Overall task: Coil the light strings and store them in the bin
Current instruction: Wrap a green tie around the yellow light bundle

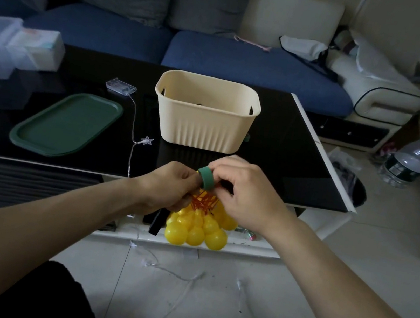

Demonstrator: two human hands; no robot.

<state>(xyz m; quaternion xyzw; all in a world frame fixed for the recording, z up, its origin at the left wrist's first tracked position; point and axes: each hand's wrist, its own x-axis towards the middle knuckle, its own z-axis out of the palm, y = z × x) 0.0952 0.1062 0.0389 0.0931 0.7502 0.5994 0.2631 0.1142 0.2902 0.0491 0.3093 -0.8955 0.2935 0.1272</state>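
The left hand is gripping bunched yellow plastic bulb lights; the right hand is pinching a green strap roll. Loosening either grip is risking the coil springing apart.

1. We see a black table.
2. Green tray on the table's left part.
3. Clear boxes at the table's far-left corner.
4. Water bottle on the floor, right of the table.
5. Blue sofa behind the table.
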